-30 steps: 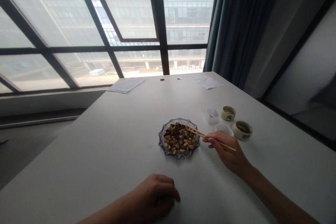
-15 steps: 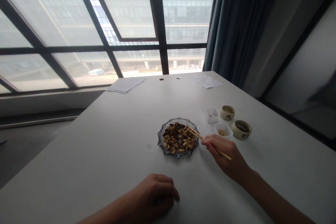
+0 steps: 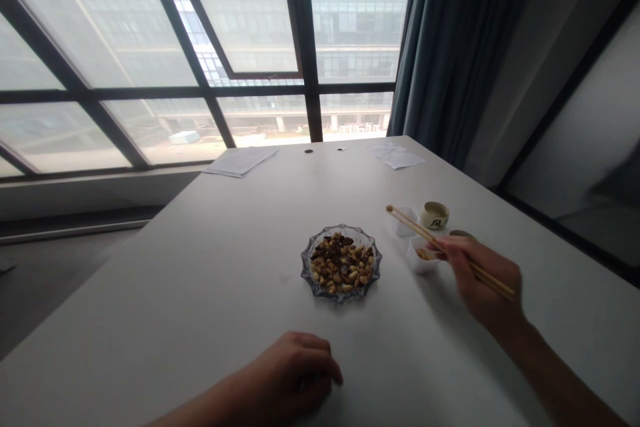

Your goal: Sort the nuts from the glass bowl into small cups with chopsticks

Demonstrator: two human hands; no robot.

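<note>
My right hand is closed round a pair of chopsticks, which point up and left across the two white plastic cups. A tiny brownish bit shows at their tips, too small to name. Under the chopsticks are the farther white cup and the nearer white cup, which holds some pale brown pieces. To the left stands a scalloped glass bowl of mixed nuts and seeds. My left hand lies on the table in front of this bowl, fingers curled, with nothing visible in them.
A small ceramic cup with a dark character stands behind the plastic cups; a second ceramic cup is mostly hidden by my right hand. Papers lie at the far left and crumpled paper at the far right of the white table.
My right hand has moved right with the chopsticks. Their tips have left the nuts in the glass bowl and are now over the farther white cup. My left hand has not moved.
</note>
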